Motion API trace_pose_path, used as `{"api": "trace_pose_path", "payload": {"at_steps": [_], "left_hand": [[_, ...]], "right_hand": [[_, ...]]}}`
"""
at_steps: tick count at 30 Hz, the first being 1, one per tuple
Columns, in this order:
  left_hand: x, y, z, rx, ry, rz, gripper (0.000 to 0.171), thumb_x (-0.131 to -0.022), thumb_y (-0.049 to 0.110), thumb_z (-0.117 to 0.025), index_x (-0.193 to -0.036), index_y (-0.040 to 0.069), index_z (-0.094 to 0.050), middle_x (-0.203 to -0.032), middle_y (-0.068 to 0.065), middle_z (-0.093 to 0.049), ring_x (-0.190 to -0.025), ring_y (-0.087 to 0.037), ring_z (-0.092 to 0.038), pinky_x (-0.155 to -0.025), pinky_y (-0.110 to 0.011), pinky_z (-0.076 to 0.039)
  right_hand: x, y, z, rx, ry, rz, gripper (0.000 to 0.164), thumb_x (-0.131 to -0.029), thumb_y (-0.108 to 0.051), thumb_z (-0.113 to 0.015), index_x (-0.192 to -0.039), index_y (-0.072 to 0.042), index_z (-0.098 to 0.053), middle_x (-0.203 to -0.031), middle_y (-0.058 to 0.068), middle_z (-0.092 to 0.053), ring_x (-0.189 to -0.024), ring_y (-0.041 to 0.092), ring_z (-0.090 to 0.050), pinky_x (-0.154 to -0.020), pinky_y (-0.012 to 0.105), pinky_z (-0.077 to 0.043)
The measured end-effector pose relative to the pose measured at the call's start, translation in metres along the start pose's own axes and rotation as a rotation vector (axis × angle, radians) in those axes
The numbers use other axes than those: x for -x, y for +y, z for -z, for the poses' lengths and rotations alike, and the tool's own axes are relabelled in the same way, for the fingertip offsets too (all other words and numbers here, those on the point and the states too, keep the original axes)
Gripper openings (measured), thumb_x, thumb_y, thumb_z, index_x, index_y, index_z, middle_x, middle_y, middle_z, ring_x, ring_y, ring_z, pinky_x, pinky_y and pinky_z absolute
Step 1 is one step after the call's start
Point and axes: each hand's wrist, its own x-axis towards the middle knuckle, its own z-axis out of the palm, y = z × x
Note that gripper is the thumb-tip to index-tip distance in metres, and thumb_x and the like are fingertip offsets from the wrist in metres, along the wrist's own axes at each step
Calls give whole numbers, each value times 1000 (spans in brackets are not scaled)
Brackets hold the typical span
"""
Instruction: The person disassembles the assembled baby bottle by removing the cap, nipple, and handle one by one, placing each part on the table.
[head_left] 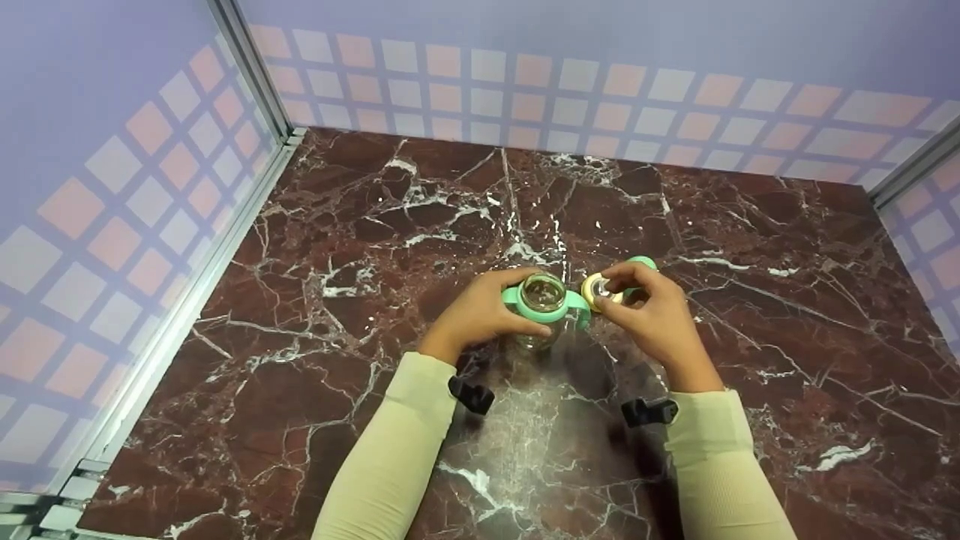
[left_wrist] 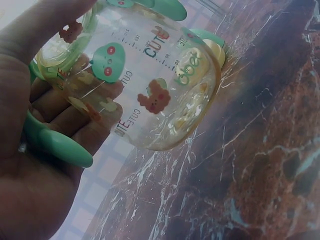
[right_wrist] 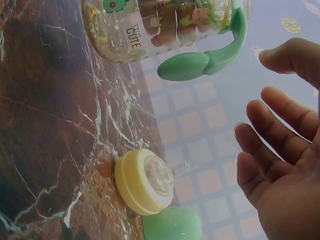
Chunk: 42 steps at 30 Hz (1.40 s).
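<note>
A clear baby bottle (head_left: 534,336) with printed cartoon faces and green handles has its open mouth upward. My left hand (head_left: 484,311) holds it, thumb on one side and fingers on the other. Whether its base touches the tabletop I cannot tell. Just right of the bottle, a yellow collar with a clear teat (right_wrist: 145,181) sits on the marble, teat up. My right hand (head_left: 645,304) is over the collar in the head view; the right wrist view shows its fingers (right_wrist: 272,145) loosely spread, apart from it. A green cap (right_wrist: 172,223) is beside the collar, partly hidden by the right hand in the head view.
The tabletop (head_left: 420,210) is dark red marble with white veins. Pale purple walls (head_left: 480,97) with pink and white squares enclose it at the back and sides, with metal posts (head_left: 255,67) at the corners.
</note>
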Motion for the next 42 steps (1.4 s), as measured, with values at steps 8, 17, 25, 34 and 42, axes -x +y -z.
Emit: {"api": "trace_pose_path", "payload": {"at_steps": [8, 17, 25, 34, 42], "left_hand": [[0, -1, 0, 11, 0, -11, 75, -61, 25, -92, -129, 22, -62, -122, -5, -67, -113, -25, -62, -101, -34, -46], [0, 0, 0, 12, -11, -20, 72, -61, 30, -92, -127, 27, -63, -120, -1, -68, -111, -21, -62, -101, -34, -46], [0, 1, -1, 16, -17, -18, 71, -61, 29, -92, -125, 30, -63, -116, 6, -68, -109, -18, -63, -98, -32, -47], [0, 2, -2, -14, -7, -22, 72, -61, 27, -93, -126, 26, -63, -116, 6, -68, -108, -16, -62, -99, -33, -46], [0, 1, -2, -4, -20, -43, 67, -62, 25, -92, -124, 24, -65, -116, -1, -69, -109, -22, -62, -98, -33, -47]], "right_hand": [[2, -5, -2, -87, -79, -15, 24, -82, -9, -76, -104, -4, -67, -96, 13, -69, -79, 15, -61, -68, 20, -50], [5, -21, -1, -100, -135, -7, 25, -82, -1, -72, -105, 5, -66, -102, 21, -69, -82, 12, -61, -72, 20, -50], [1, 3, -8, -173, -154, 52, 23, -83, -9, -75, -105, -2, -69, -101, 12, -70, -85, 11, -63, -74, 23, -52], [2, 4, -12, -224, -189, 80, 23, -83, -6, -75, -105, -2, -68, -100, 10, -69, -84, 12, -63, -77, 24, -52], [8, -21, -7, -212, -217, 69, 26, -84, -2, -73, -108, 4, -66, -103, 15, -67, -85, 9, -62, -78, 26, -53]]}}
